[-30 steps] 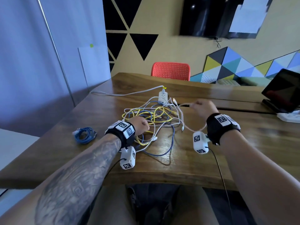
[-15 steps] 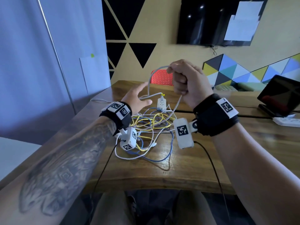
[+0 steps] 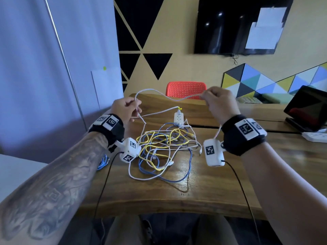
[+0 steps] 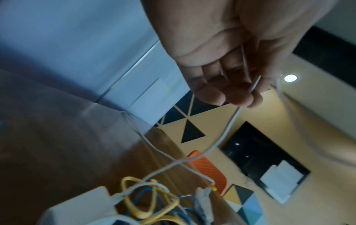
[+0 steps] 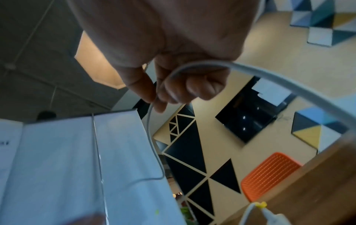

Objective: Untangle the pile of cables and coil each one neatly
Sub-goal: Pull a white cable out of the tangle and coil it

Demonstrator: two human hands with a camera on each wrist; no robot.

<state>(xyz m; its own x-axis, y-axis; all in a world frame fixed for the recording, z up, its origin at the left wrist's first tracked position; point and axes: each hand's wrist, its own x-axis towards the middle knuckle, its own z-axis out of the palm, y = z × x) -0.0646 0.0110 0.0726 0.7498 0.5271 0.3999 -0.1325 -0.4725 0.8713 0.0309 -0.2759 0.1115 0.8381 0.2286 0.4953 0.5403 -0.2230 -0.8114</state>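
A thin white cable (image 3: 159, 96) is pinched aloft at frame centre by left hand (image 3: 124, 110) and right hand (image 3: 218, 103); pulled harder, the tangled pile (image 3: 164, 147) on the table (image 3: 221, 188) below could be tightened.

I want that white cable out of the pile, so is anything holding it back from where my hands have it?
Yes. The white cable drops from the left hand into the tangle of yellow and blue cables, which lies across it.
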